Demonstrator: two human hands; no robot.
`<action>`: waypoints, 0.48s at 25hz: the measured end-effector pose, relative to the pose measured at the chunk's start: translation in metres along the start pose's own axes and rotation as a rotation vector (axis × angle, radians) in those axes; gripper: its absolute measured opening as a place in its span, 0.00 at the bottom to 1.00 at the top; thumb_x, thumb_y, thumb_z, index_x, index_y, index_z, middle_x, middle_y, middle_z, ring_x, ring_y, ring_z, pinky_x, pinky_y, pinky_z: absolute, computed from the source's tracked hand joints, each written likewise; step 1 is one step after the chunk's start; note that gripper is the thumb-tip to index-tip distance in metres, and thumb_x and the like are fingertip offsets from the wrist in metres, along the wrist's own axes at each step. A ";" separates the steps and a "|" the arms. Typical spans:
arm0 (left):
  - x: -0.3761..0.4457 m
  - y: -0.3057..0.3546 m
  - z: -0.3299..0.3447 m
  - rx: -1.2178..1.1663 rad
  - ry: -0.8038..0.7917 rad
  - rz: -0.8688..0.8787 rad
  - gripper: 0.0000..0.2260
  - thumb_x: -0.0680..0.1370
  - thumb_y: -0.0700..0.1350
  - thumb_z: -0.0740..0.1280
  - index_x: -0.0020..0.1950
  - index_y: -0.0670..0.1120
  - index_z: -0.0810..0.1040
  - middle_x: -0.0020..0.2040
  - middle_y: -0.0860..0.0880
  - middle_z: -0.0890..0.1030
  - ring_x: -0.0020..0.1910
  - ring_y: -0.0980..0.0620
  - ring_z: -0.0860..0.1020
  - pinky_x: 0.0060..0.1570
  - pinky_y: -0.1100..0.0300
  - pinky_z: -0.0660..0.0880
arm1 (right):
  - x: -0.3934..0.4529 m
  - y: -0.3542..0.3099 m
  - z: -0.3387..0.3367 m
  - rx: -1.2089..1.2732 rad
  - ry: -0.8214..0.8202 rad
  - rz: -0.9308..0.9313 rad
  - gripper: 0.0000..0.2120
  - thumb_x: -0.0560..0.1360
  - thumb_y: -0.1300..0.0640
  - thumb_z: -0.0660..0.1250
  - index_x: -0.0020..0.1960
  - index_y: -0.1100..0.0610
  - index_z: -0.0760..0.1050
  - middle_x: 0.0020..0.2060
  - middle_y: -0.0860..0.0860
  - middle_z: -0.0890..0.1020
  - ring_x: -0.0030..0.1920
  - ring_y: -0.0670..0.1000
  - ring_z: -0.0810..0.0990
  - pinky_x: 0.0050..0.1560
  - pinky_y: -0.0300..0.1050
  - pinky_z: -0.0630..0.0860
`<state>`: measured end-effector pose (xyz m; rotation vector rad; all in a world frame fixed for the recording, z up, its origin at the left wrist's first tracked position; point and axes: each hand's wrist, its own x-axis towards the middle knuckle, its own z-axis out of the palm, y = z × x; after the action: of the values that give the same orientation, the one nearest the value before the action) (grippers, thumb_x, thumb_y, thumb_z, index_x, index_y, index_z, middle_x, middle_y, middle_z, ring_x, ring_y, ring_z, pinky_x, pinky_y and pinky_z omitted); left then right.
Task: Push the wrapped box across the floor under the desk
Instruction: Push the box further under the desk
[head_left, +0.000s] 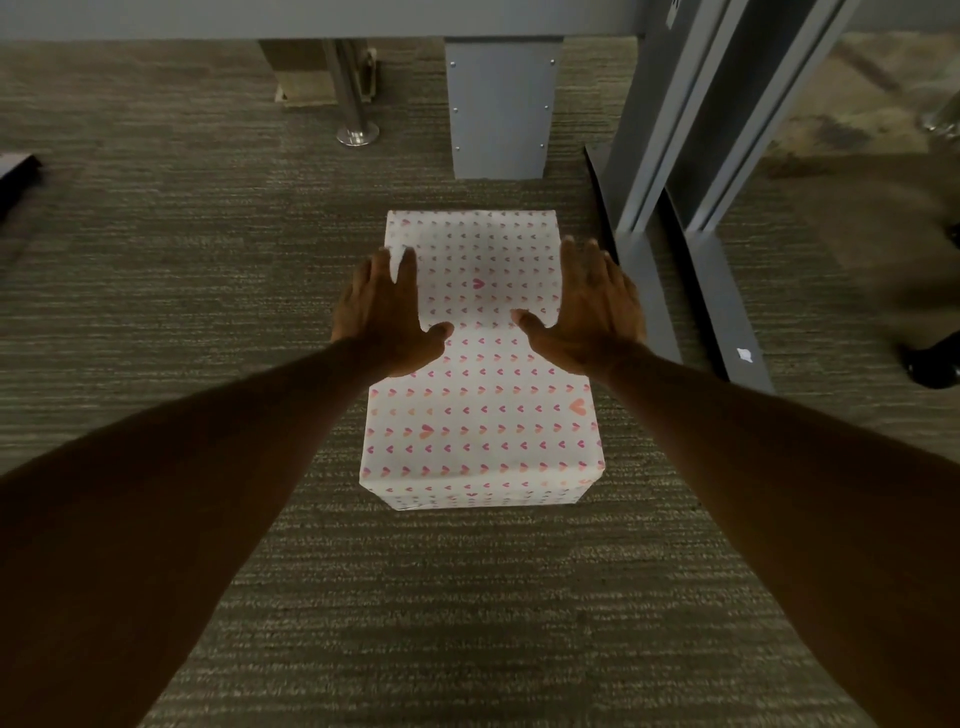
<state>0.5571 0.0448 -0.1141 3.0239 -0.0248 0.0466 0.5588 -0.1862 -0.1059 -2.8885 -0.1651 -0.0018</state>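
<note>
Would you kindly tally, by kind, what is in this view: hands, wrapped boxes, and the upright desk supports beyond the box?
Hands: 2, left hand and right hand, both open and flat above the box
Wrapped boxes: 1, heart-patterned wrapped box
Desk supports: 2, grey panel leg and round metal post
Total: 5

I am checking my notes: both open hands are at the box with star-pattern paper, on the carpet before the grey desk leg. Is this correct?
Not quite. The head view shows hearts, not stars, on the wrapped box. The rest holds: left hand and right hand open, carpet, grey desk leg beyond.
</note>
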 end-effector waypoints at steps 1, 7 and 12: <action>-0.003 -0.005 0.004 -0.062 -0.052 -0.070 0.41 0.70 0.61 0.69 0.76 0.45 0.57 0.74 0.38 0.62 0.73 0.36 0.61 0.65 0.40 0.68 | -0.004 0.004 0.004 0.038 -0.044 0.056 0.47 0.76 0.34 0.64 0.83 0.56 0.46 0.81 0.61 0.55 0.80 0.64 0.54 0.78 0.62 0.57; -0.023 -0.023 0.035 -0.428 -0.264 -0.418 0.30 0.75 0.45 0.67 0.75 0.45 0.61 0.72 0.39 0.66 0.63 0.38 0.72 0.45 0.48 0.81 | -0.026 0.025 0.035 0.340 -0.111 0.280 0.25 0.77 0.45 0.68 0.70 0.57 0.72 0.61 0.56 0.80 0.60 0.59 0.80 0.46 0.43 0.72; -0.024 -0.023 0.044 -0.556 -0.157 -0.531 0.16 0.79 0.43 0.61 0.66 0.42 0.74 0.60 0.42 0.79 0.40 0.51 0.78 0.27 0.63 0.70 | -0.023 0.027 0.043 0.571 -0.081 0.424 0.20 0.75 0.44 0.71 0.61 0.56 0.80 0.54 0.53 0.84 0.46 0.53 0.83 0.38 0.41 0.79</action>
<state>0.5349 0.0628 -0.1608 2.3815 0.6332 -0.2084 0.5383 -0.2045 -0.1546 -2.2991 0.3749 0.2036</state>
